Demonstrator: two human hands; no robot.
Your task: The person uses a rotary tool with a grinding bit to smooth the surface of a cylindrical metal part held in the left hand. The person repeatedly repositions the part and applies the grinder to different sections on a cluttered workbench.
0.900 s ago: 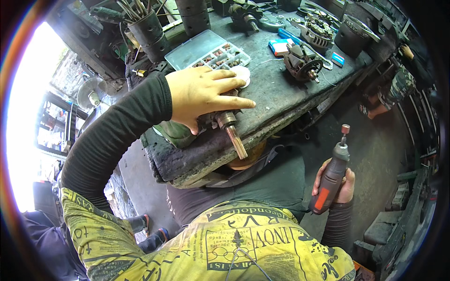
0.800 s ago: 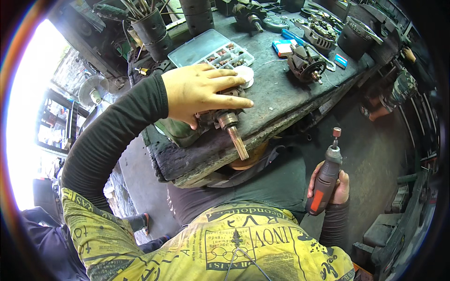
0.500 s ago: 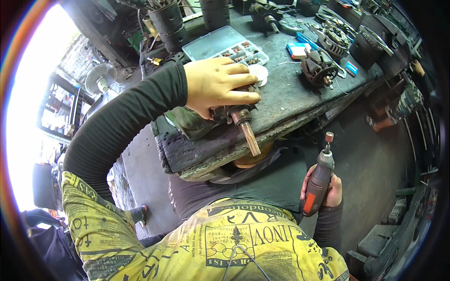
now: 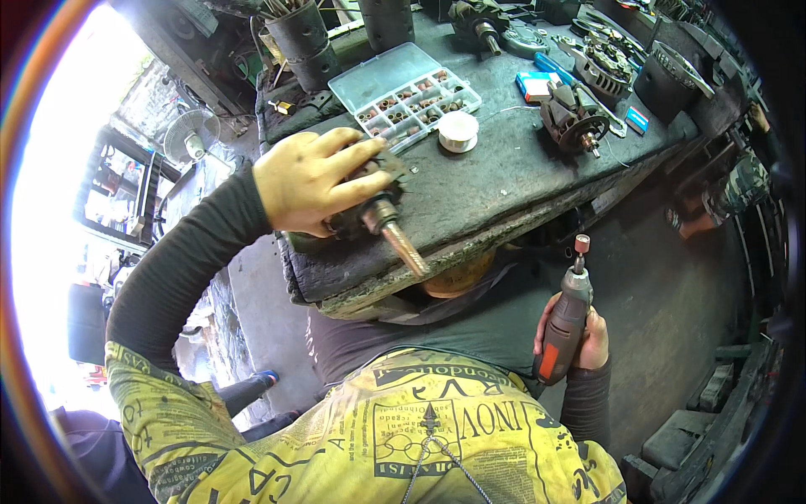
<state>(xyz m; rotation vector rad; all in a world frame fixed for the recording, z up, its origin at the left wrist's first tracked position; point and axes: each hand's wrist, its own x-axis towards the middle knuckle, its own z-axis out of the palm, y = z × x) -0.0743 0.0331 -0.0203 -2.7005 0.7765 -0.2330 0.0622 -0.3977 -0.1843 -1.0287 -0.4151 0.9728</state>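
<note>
My left hand (image 4: 317, 176) is wrapped over the top of an alternator rotor (image 4: 382, 215) at the near left part of the workbench. The rotor's worn metal shaft points toward me, past the bench's front edge; much of its body is hidden under my fingers. Off the bench to the right, my right hand (image 4: 595, 339) grips a dark rotary tool (image 4: 567, 323) with an orange patch. It is held upright, with a small sanding drum (image 4: 582, 244) at its tip, well apart from the rotor.
On the bench (image 4: 470, 202) are a divided plastic box (image 4: 401, 107) of small copper-coloured parts and a white spool (image 4: 457, 132). Farther right sit another rotor (image 4: 578, 122), a blue-and-white box (image 4: 536, 86) and alternator parts (image 4: 606, 71). A person's leg (image 4: 701, 214) shows at far right.
My left hand has moved left with the rotor, uncovering the white spool and more of the divided box. My right hand and the rotary tool have barely shifted.
</note>
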